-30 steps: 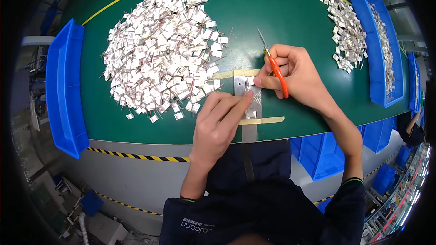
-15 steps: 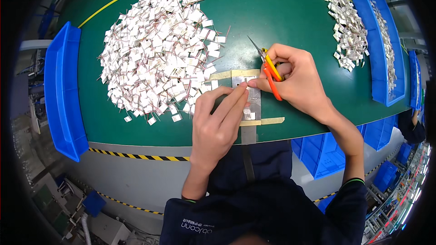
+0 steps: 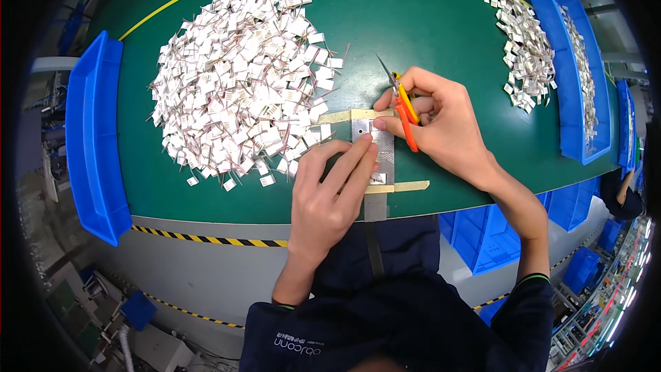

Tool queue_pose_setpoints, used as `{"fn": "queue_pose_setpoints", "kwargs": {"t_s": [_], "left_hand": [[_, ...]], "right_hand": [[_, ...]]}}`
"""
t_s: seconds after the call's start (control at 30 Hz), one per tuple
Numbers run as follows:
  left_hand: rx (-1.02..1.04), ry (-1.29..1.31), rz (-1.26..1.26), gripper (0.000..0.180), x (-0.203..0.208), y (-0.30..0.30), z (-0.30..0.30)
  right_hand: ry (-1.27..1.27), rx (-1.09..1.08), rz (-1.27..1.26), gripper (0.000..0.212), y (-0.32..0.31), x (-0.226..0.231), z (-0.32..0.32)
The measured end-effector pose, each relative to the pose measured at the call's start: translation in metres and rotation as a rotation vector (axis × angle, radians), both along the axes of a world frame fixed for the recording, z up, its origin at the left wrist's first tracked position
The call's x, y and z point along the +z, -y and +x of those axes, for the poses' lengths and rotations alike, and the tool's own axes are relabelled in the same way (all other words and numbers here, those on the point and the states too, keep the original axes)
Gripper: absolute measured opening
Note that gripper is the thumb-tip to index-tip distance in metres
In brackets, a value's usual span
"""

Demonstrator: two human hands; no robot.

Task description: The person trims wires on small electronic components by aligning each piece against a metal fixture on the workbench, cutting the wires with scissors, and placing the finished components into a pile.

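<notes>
A pair of thin-bladed snips (image 3: 406,111) with orange and yellow handles is held in my right hand (image 3: 447,124), fingers curled round it and the dark blades pointing up and to the left. The thumb tip of that hand is at the top of a small metal plate (image 3: 387,153) taped to the green table. My left hand (image 3: 327,196) bends over the plate's left side, fingertips pressed together on it; whatever they hold is hidden. A small white piece (image 3: 378,179) lies near the plate's lower end. Left of my hands spreads a big heap of white connectors with thin wires (image 3: 237,83).
Beige tape strips (image 3: 412,185) cross the plate's ends. A blue bin (image 3: 96,145) stands at the left table edge. At the far right, a smaller heap of white pieces (image 3: 520,45) lies beside a blue bin (image 3: 568,96) holding more. Blue crates (image 3: 482,238) sit below the table edge.
My left fingertips have slid slightly down the plate, away from the right thumb. My right hand has shifted a little left with the snips.
</notes>
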State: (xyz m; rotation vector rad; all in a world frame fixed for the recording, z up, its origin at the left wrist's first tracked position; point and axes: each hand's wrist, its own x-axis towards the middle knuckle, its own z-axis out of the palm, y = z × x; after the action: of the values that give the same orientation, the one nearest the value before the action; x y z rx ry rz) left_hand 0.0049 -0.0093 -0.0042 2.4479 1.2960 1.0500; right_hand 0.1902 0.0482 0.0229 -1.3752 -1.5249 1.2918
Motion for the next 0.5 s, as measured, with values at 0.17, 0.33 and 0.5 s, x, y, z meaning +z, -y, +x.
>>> {"fn": "queue_pose_setpoints", "kwargs": {"t_s": [0.17,0.33,0.5], "left_hand": [[-0.022,0.012,-0.008,0.029,-0.0022,0.0027,-0.001],[-0.024,0.046,0.014,0.031,-0.0045,0.0039,-0.0026],[-0.066,0.057,0.05,0.03,-0.0025,0.0029,-0.0049]], "right_hand": [[-0.016,0.025,0.017,0.021,0.0002,-0.0021,-0.0013],[0.016,0.06,-0.018,0.021,-0.0027,0.0011,-0.0021],[0.155,0.147,-0.091,0.02,-0.0066,0.0067,0.0022]]}}
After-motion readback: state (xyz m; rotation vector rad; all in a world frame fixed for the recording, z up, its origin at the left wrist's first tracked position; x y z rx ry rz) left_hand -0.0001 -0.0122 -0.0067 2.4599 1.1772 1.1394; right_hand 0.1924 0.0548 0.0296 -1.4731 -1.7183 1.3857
